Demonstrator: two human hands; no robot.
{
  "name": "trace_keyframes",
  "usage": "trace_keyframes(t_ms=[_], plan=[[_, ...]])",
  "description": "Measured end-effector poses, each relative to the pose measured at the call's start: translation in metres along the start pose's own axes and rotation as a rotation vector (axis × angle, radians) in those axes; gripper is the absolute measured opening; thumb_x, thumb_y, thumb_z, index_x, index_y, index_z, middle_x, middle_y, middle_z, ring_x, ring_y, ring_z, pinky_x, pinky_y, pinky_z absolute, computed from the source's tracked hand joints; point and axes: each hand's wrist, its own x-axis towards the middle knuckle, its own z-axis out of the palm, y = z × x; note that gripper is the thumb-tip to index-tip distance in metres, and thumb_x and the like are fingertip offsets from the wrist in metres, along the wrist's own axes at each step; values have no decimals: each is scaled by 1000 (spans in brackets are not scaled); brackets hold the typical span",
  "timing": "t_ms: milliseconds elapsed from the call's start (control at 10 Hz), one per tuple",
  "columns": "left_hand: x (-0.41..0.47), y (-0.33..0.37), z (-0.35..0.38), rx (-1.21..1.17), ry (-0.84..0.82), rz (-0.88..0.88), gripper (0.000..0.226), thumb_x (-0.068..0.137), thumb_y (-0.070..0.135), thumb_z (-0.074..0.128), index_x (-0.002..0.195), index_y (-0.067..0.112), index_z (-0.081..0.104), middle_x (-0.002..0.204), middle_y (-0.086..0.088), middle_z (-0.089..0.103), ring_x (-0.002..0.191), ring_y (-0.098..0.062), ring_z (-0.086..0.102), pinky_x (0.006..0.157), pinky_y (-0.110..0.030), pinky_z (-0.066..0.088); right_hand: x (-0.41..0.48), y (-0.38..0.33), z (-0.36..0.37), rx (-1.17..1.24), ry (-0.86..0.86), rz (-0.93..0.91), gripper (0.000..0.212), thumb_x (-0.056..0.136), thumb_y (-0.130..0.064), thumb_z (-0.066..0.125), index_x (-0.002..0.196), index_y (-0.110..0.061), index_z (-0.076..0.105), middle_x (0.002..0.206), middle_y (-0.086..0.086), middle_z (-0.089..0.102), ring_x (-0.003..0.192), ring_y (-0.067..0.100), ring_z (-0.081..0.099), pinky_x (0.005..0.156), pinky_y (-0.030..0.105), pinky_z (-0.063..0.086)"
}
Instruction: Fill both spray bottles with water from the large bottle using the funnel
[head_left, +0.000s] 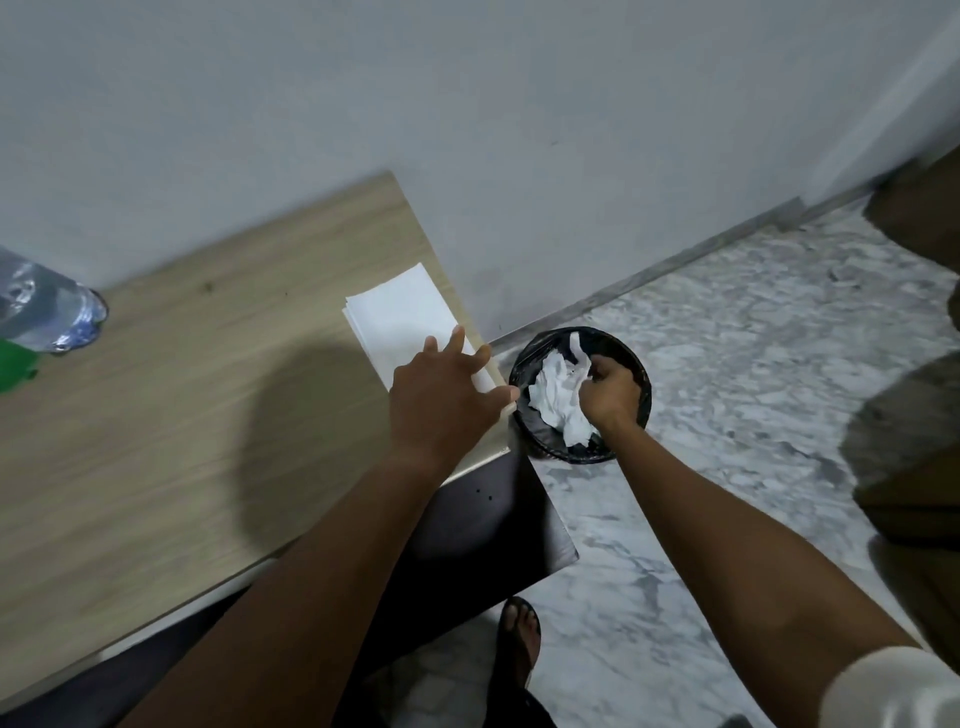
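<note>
Head view suggests a clean-up step: left hand (441, 400) lies flat-fingered on white paper napkins (405, 317), right hand (610, 395) pinches crumpled white tissue (556, 400) over the round black bin (521, 371), the large clear plastic bottle (41, 306) stands at the table's left edge, and the next move is probably to let the tissue drop.

Right hand (610, 395), apparently on tissue (551, 402)

Head camera looks steeply down at the table (156, 415) corner and bin (550, 452).

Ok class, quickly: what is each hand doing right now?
Left hand: open, fingers resting on the white paper stack.
Right hand: closed on crumpled tissue in the black bin.
</note>
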Motion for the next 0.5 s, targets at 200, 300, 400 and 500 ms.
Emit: trace_keyframes(t_ms=[200,300,400,500], plan=[[-1,0,0,26,36,16,61,89,67,57,140,32,58,151,5,45,130,-25,49,95,-39,43,-34,37,18,55,-33,43,36,94,-9,63,130,-11,66,140,14,62,126,28,61,108,38,47],[-2,1,3,-6,28,13,63,90,63,60,143,29,56,153,0,44,137,-27,43,102,-39,41,-57,34,18,107,-26,42,32,94,-15,66,126,-14,69,133,10,67,120,26,64,106,40,48],[-6,-7,3,-158,-111,19,69,96,61,52,155,28,38,168,1,18,155,-27,12,122,-48,19,-83,15,14,169,6,-52,25,94,-19,67,118,-16,72,122,5,72,112,19,65,98,33,48],[-24,-21,-6,-298,-63,75,66,100,53,51,158,31,28,170,7,10,157,-22,2,126,-54,7,-122,-24,4,224,84,-215,22,94,-18,67,115,-14,74,114,0,74,101,9,64,90,24,45]])
